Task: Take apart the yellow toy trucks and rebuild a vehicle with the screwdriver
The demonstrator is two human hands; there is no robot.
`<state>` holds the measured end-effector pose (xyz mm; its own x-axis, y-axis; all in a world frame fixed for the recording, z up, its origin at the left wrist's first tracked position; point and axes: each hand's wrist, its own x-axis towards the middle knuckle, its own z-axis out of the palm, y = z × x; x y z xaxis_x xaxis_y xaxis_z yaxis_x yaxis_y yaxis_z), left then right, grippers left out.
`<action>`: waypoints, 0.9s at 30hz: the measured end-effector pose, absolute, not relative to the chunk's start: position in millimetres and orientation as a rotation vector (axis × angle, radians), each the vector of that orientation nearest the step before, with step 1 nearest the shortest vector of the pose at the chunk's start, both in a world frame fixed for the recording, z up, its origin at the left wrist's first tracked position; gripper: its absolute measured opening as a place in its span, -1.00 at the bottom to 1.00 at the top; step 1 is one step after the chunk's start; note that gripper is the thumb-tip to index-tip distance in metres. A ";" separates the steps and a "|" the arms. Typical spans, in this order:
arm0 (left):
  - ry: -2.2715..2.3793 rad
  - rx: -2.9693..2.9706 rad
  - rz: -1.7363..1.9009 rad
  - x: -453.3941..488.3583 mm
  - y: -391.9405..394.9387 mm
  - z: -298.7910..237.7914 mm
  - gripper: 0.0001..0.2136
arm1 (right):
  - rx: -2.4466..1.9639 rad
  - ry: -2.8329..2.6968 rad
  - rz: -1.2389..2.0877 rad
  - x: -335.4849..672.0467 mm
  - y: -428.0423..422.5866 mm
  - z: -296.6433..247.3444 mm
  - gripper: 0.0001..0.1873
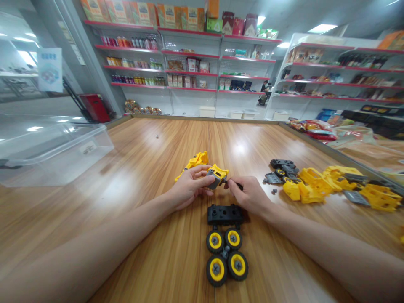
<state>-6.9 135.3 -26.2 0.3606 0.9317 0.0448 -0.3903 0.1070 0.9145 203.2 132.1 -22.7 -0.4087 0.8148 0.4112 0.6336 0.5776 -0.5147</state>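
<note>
Over the middle of the table, my left hand [189,187] is closed on a yellow and grey toy vehicle part [217,174]. My right hand [249,191] pinches a small dark screwdriver [240,186], its tip end against the right side of that part; the fingers cover most of the tool. Just behind my left hand lies a yellow toy piece [198,160]. Nearer to me rests a black chassis block [224,214]. Below it, several black wheels with yellow rims [216,269] lie grouped, with small grey screws or pins [225,251] between them.
Several yellow toy body pieces [312,185] and dark grey parts [282,168] are spread on the right. A clear plastic bin [63,155] stands at the left. Bagged goods [318,128] lie past the table's right edge. Stocked shelves [189,31] stand behind.
</note>
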 end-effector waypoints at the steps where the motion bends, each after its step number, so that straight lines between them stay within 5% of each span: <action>1: 0.658 1.034 1.085 -6.9 135.5 -26.2 -0.61 | -1.150 -2.163 0.373 203.4 132.2 -23.1 -0.70; 5: 0.664 1.043 1.085 -6.9 136.1 -26.6 -0.63 | -1.146 -2.130 0.387 202.9 132.4 -23.4 -0.84; 11: 0.659 1.064 1.073 -7.1 135.7 -27.3 -0.65 | -1.153 -2.149 0.433 204.1 133.0 -23.0 -0.65; 17: 0.668 1.055 1.087 -7.4 136.2 -28.2 -0.64 | -1.153 -2.092 0.436 203.0 134.8 -25.5 -0.82; 22: 0.658 1.065 1.074 -7.4 136.7 -28.4 -0.65 | -1.158 -2.114 0.458 203.9 134.2 -24.7 -0.68; 27: 0.660 1.059 1.077 -7.5 136.4 -28.2 -0.66 | -1.156 -2.078 0.461 203.4 135.0 -25.3 -0.87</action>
<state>-7.5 136.4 -28.2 0.3670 0.9287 0.0534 -0.3743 0.0949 0.9224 203.4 135.0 -25.3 -0.3532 0.8429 0.4059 0.5920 0.5373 -0.6007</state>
